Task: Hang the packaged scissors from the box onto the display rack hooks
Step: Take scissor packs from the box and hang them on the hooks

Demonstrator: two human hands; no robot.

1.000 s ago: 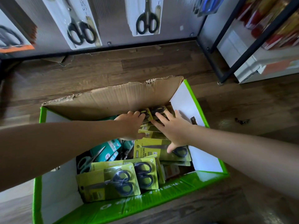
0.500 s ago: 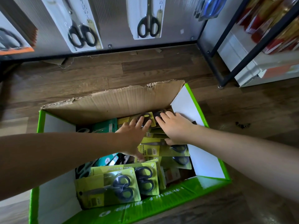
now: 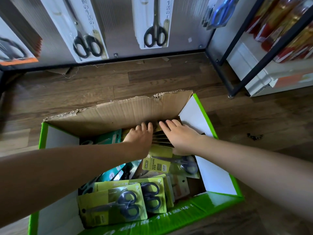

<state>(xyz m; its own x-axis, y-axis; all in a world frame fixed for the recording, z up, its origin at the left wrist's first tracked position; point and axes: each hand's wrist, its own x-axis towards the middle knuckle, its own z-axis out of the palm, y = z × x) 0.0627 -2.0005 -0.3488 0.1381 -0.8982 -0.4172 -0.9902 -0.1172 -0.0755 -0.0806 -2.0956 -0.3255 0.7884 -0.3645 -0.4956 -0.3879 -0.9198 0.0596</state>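
L hand (image 3: 140,139): now further in than 1 s ago, at the far end of the box (image 3: 218,133). Fingers (image 3: 146,126) fairly straight, laid vs the L side of a stack of packs (image 3: 160,139). Not wrapped round anything.
R hand (image 3: 182,138): also pushed deeper. Fingers straight over the stack's top R. Thumb sits low on the near side, mostly hidden, so can't tell if it pinches or only presses.
Gap btwn hands: narrower than 1 s ago. They were spread over loose packs, now they bracket one stack.
Stack: leans vs the far wall under the torn flap (image 3: 135,109). Card edges show fanned btwn the hands. Not lifted yet.
Other packs: still inside, unmoved. "SCISSORS" pack (image 3: 158,165) just below the R hand, two yellow-green packs (image 3: 116,206) at the near end, teal packs (image 3: 110,136) on the L.
Rack (image 3: 118,17): up ahead across the floor (image 3: 101,85), well apart from the box. White-card scissors (image 3: 155,24) already hang there. Hooks out of view.
Meaning: prob. gathering a bunch rather than one pack. Pick-up step only, nothing in the hands is hung so far.
Next needs: firm squeeze from both sides before lifting, or the fanned cards could slip out.
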